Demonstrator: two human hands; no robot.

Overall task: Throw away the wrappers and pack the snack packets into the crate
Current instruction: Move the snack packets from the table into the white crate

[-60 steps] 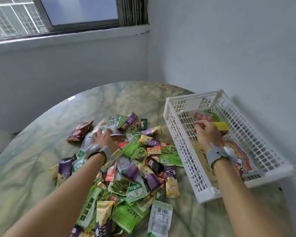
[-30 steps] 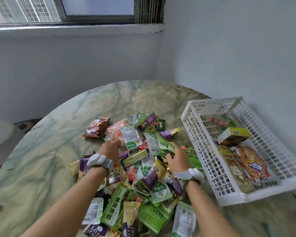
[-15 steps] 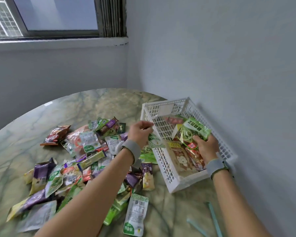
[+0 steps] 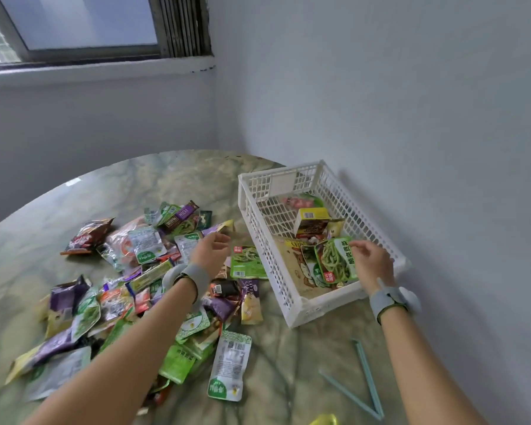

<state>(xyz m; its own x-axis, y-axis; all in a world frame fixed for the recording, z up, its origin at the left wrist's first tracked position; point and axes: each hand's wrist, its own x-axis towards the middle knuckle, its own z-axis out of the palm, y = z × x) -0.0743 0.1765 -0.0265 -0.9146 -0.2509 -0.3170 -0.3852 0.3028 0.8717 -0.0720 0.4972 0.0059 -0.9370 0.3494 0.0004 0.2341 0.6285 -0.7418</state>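
A round, green-veined marble worktop point(image 4: 166, 185) fills the near scene, pushed into the corner of two pale walls under a window. On its right side, against the right wall, sits a white lattice crate point(image 4: 259, 228). Inside it lie a large tan packet point(image 4: 292, 268), a yellow box point(image 4: 311, 220) farther back, and a green bean packet point(image 4: 334, 260) leaning on top near the front. A loose heap of snack packets point(image 4: 129, 271) in green, purple, red and silver covers the left and middle of the worktop. The left hand point(image 4: 210, 251) hovers over the heap's right edge, fingers loosely apart and holding nothing. The right hand point(image 4: 370, 263) is over the crate's near right corner, fingers relaxed and apart, fingertips just beside the green bean packet's top edge. Two pale blue straws point(image 4: 367, 381) lie near right.
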